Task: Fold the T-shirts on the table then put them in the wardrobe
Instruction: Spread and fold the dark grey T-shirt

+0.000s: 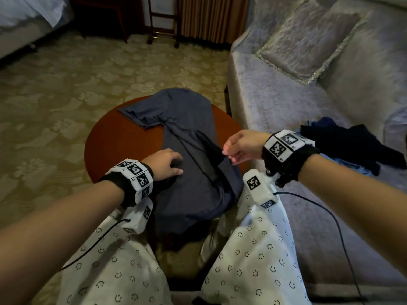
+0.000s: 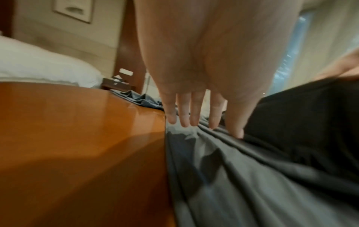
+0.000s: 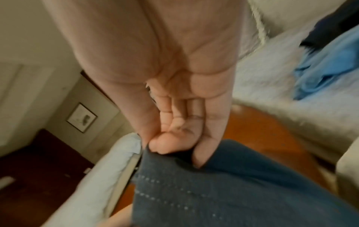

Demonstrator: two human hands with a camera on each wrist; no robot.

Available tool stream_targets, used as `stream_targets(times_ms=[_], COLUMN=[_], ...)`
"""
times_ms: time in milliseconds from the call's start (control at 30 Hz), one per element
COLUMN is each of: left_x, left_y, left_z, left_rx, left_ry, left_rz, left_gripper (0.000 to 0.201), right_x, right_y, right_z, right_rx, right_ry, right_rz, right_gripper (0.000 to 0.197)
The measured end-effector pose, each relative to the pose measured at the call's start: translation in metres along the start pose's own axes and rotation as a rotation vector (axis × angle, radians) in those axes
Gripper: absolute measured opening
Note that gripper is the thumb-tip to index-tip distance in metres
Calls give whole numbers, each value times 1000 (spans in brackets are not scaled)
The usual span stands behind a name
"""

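Note:
A dark grey-blue T-shirt (image 1: 193,128) lies lengthwise across the round wooden table (image 1: 114,146), one sleeve spread at the far left, its lower part hanging over the near edge. My left hand (image 1: 164,164) presses its fingertips (image 2: 184,121) down on the T-shirt (image 2: 233,176) close to its left edge, where the cloth bunches into creases. My right hand (image 1: 229,154) pinches a stitched edge of the T-shirt (image 3: 213,192) between thumb and fingers (image 3: 170,145) and holds that flap lifted above the shirt's right side.
A grey sofa (image 1: 286,111) with a cushion (image 1: 308,40) stands close on the right; a heap of dark and light blue clothes (image 1: 352,148) lies on its seat. My knees in smiley-print trousers (image 1: 123,260) are under the table's near edge. Patterned carpet (image 1: 66,84) spreads left.

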State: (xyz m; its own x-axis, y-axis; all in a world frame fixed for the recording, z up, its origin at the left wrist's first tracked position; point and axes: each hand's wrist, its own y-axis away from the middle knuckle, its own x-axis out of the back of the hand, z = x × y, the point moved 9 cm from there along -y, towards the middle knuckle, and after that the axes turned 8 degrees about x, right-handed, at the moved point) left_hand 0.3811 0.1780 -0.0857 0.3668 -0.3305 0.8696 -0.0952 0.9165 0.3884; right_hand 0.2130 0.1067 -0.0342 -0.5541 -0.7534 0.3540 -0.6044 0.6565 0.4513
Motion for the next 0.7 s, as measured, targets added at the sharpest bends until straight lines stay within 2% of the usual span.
stream_targets(times_ms=[133, 300, 467, 567, 700], left_x=[13, 25, 18, 13, 15], left_y=[8, 23, 29, 31, 27], left_z=[-21, -47, -66, -69, -74], left_rx=[86, 183, 241, 256, 263], left_ry=[131, 337, 421, 451, 432], left_rz=[42, 143, 151, 144, 177], left_gripper=[40, 27, 28, 26, 26], right_x=[-51, -127, -169, -179, -149], right_y=[14, 19, 7, 5, -6], right_z=[-38, -52, -35, -27, -45], right_rx=[118, 156, 92, 49, 21], right_ry=[-32, 34, 139, 133, -31], right_rz=[-186, -385, -415, -436, -258], right_gripper=[23, 24, 25, 22, 26])
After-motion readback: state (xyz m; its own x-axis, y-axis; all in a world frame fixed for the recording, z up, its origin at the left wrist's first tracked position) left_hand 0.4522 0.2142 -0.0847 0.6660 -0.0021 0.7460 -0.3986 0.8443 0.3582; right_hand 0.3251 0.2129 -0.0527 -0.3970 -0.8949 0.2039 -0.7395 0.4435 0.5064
